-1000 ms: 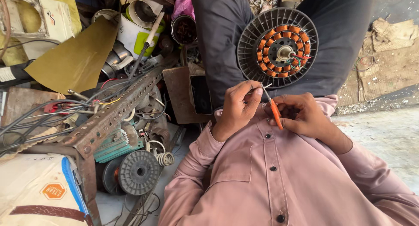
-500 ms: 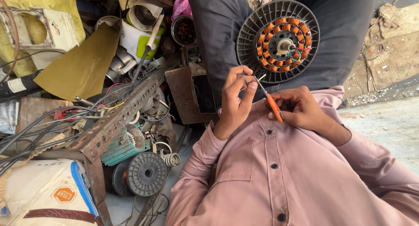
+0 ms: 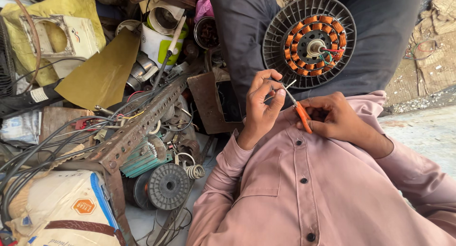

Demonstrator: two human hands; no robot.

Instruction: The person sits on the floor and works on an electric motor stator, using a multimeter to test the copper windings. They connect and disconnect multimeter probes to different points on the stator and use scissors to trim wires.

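Nearest the camera, the left hand [image 3: 260,108] pinches a thin wire [image 3: 278,90] between thumb and fingers [image 3: 275,77], holding it taut so its end can be worked. Just beside it, the right hand [image 3: 335,116] is closed on orange-handled scissors [image 3: 298,108], whose blades point up at the wire where the left fingers grip it. Both hands hover over the lap, close to the chest, which steadies the fine work. Just beyond them a round motor stator [image 3: 309,41] rests tilted against the dark trousers, its face turned toward the person; orange copper coils ring the hub, and red and green leads come from its centre, near enough for the wire to reach. Farther left, a slotted angle bar [image 3: 142,125], a wire spool [image 3: 168,185] and a white tub [image 3: 159,41] lie in a heap of scrap parts and cables.
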